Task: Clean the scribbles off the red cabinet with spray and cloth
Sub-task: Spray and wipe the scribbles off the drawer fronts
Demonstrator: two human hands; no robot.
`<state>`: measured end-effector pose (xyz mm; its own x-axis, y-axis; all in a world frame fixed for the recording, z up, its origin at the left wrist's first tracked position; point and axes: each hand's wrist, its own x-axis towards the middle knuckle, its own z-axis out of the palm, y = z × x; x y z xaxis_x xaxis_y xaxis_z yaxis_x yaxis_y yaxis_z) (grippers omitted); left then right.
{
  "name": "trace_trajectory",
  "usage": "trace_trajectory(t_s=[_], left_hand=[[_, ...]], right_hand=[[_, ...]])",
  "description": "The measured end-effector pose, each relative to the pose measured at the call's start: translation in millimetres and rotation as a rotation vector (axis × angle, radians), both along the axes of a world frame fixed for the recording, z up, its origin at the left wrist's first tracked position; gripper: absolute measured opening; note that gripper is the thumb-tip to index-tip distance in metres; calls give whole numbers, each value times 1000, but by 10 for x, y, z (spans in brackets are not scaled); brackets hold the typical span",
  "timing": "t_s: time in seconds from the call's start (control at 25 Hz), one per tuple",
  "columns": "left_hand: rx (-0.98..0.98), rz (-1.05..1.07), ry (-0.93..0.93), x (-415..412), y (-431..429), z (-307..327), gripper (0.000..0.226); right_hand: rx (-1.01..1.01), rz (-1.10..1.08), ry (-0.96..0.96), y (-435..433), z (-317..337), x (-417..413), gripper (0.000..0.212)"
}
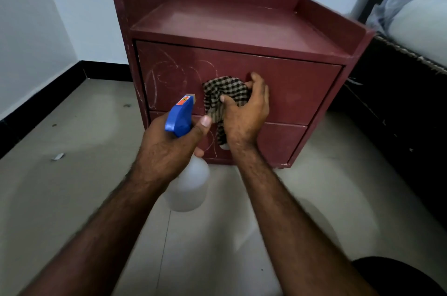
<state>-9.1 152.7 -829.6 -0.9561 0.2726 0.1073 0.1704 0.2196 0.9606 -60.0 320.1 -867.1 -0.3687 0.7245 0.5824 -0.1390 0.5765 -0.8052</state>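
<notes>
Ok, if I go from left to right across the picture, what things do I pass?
Small scrap on the floor → spray bottle → checked cloth → right hand → plastic-wrapped bundle.

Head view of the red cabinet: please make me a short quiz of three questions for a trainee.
1. True or false: the left hand grips the translucent spray bottle with the blue head.
2. What does the right hand hold against the dark red wooden cabinet? A yellow sponge; B black-and-beige checked cloth; C paper towel.
3. Fill in: on the upper drawer, the pale scribbles lie ___ of the cloth.
Key: 1 true; 2 B; 3 left.
</notes>
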Motion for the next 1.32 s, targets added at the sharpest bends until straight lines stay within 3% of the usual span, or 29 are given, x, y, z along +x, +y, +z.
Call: trace_trajectory(t_s=[0.16, 0.44, 0.6, 0.84, 1.04, 1.2, 1.32], left_hand=[[-18, 21, -1, -17, -16, 3, 27], [-14, -3, 0, 9, 10, -13, 37], [-38, 9, 17, -2, 1, -12, 27], [-13, 13, 2, -7, 6, -25, 27], [-13, 13, -19, -4, 7, -22, 36], [3, 10, -10, 6, 25, 4, 22], [-10, 7, -6, 1, 36, -9, 21]], right_hand=[[133, 84, -34, 286, -29, 138, 66], [4, 83, -24, 287, 77, 129, 47], [-15, 43, 1, 124, 112, 40, 61], [144, 108, -63, 258, -6, 160, 64], [4, 87, -18, 259, 62, 169, 55], [-34, 27, 35, 89, 66, 114, 47], [-44, 9, 34, 30, 69, 41, 60]])
